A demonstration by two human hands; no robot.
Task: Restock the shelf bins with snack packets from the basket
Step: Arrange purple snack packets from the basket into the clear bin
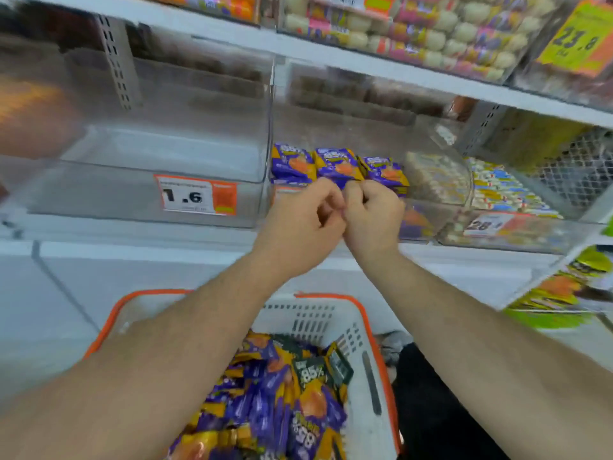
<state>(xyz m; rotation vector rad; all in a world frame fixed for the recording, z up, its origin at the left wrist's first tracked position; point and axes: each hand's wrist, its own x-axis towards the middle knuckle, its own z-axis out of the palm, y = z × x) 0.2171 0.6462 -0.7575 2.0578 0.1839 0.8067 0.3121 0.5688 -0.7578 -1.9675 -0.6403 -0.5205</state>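
A clear shelf bin (335, 127) at the centre holds three purple-and-orange snack packets (335, 164) standing side by side. My left hand (305, 220) and my right hand (374, 217) touch each other at the bin's front. Both have curled fingers pinching the lower edges of the middle and right packets. Below, a white basket with an orange rim (365, 313) holds several of the same packets (272, 400), partly hidden by my forearms.
To the left stands an empty clear bin (166, 154) with a 1.6 price tag (195, 195). At the right is a bin of yellow-and-blue packets (497, 187). The shelf above carries boxed sweets (431, 31). Green packets (564, 293) sit lower right.
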